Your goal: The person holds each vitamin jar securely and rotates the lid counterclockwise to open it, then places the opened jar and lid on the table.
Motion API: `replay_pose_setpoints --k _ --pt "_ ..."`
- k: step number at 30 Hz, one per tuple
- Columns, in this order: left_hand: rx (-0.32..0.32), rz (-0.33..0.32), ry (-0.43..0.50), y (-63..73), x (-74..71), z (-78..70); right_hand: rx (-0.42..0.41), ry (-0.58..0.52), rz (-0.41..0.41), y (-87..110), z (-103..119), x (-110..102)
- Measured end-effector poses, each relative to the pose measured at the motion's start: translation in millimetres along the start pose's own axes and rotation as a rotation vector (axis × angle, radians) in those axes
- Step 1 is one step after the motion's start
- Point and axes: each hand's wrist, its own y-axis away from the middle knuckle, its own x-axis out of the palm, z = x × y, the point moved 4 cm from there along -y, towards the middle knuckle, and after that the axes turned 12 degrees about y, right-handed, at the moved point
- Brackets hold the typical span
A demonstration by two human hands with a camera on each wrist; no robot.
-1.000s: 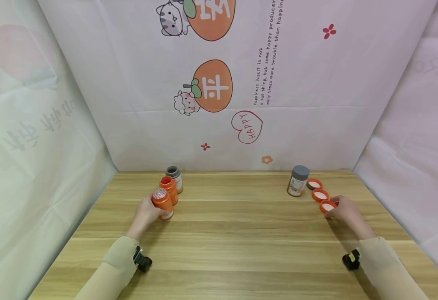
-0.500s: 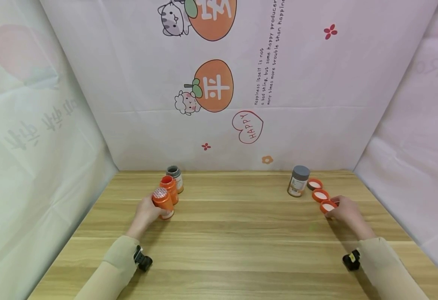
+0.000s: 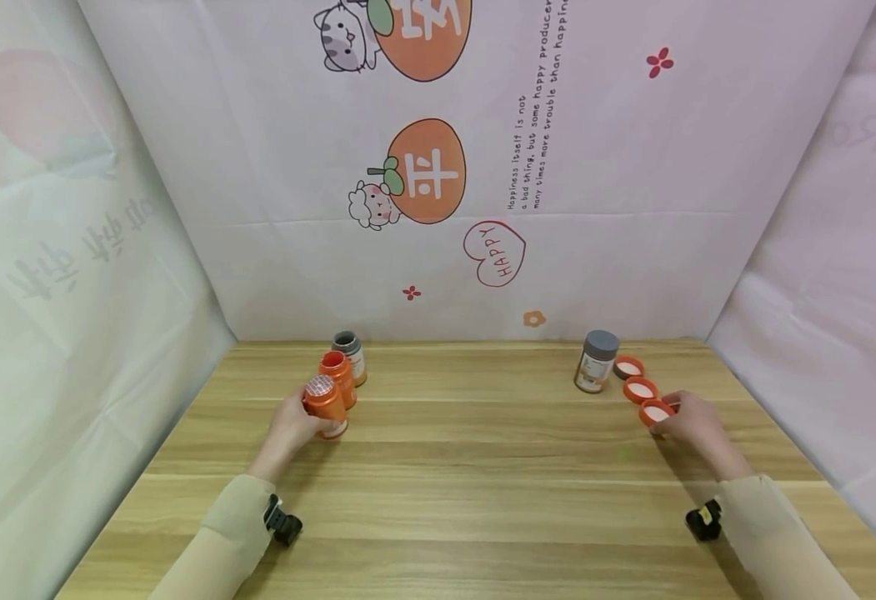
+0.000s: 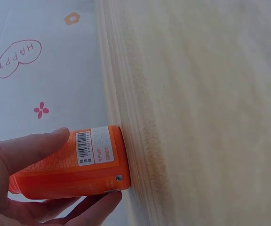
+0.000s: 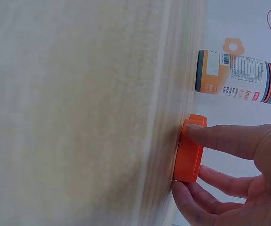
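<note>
My left hand (image 3: pixel 292 427) grips an orange bottle (image 4: pixel 79 174) with a silvery seal over its mouth, thumb on one side and fingers on the other. The bottle stands upright on the table at the left, foremost in a row. Behind it are an uncapped orange bottle (image 3: pixel 337 379) and an uncapped grey-necked bottle (image 3: pixel 351 358). At the right my right hand (image 3: pixel 694 421) pinches an orange cap (image 5: pixel 188 153) between thumb and fingers, its pale inside facing up, down at the tabletop. Another orange cap (image 3: pixel 641 389) and a grey-sided cap (image 3: pixel 628 367) lie just behind.
A bottle with a grey lid (image 3: pixel 597 362) stands upright left of the caps. The wooden table (image 3: pixel 483 483) ends at a printed white cloth (image 3: pixel 603 167) at the back, with pale cloth walls on both sides. Each wrist wears a small black camera.
</note>
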Motion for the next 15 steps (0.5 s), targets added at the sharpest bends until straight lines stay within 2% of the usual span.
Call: replay_pose_setpoints --k 15 --pt "0.056 -0.018 0.002 16.5 -8.4 -1.6 -0.008 -0.046 0.012 8.2 -7.2 -0.7"
